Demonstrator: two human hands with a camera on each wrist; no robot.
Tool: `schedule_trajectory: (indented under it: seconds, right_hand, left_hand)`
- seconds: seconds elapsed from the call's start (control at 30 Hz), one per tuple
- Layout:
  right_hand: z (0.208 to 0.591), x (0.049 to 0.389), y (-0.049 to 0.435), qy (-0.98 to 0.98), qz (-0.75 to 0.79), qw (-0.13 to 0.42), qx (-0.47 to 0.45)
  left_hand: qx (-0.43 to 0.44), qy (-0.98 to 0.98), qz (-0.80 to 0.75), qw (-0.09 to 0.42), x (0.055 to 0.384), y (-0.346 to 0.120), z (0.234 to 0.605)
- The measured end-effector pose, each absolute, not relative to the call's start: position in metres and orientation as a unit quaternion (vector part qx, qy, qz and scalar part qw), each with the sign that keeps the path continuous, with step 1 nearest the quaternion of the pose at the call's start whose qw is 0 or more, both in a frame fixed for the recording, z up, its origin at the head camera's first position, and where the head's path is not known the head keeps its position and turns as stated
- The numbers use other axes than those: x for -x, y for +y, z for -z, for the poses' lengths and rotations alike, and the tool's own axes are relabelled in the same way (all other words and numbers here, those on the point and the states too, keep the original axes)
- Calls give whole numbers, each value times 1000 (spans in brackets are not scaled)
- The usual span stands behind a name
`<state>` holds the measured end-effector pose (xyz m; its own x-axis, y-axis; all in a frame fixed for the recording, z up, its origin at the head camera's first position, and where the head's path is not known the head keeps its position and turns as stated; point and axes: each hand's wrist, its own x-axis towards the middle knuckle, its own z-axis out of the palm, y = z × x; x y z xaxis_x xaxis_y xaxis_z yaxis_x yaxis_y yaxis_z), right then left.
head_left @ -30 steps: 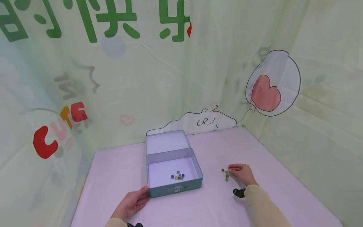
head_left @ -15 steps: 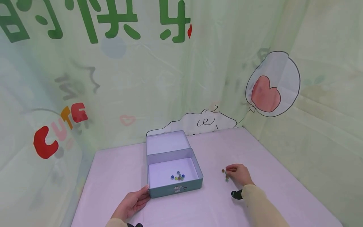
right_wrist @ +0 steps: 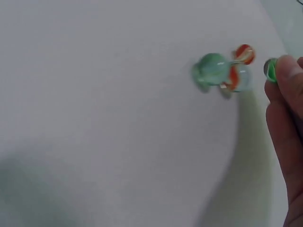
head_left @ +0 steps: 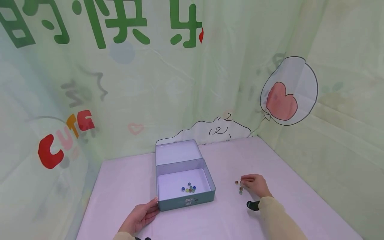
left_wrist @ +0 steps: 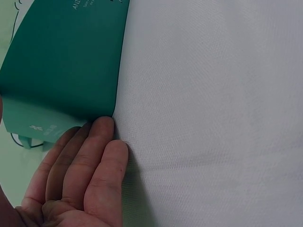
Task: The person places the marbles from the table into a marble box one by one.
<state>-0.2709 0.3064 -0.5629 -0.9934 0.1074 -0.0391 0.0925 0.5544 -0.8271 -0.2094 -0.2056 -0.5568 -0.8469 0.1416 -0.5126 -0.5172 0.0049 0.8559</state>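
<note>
My right hand (head_left: 256, 185) is over the table's right part, its thumb and fingers pinching a green marble (right_wrist: 270, 70). Just beside it on the cloth lie a pale green marble (right_wrist: 213, 69), a clear marble with an orange swirl (right_wrist: 238, 78) and a red-orange marble (right_wrist: 245, 54). To the left stands a teal tin box (head_left: 204, 199) with its lid tipped back; several marbles (head_left: 190, 190) sit inside. My left hand (head_left: 140, 216) touches the box's near left corner. In the left wrist view its fingers (left_wrist: 109, 168) are nearly straight against the teal wall.
A pale cloth (head_left: 228, 220) covers the table. Behind and at the sides hang printed curtains (head_left: 168, 83) with a balloon drawing and green characters. The box's raised lid (head_left: 179, 152) leans toward the back curtain.
My right hand shifted slightly left over the marbles, then back right, with a green marble now pinched. My left hand and the box stay put; the head view tilts slightly.
</note>
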Motion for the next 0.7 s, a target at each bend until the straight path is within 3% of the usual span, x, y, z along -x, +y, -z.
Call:
schedule_trajectory:
  seconds: [0.37,0.7]
  right_hand:
    - [544,281,307,-814,-579,-25,45]
    - [522,305,238,-825,-563,-49,24]
  left_hand:
    - [147,666,-692,237,211,-206,558]
    - [137,662,-697,237,209,-206,558]
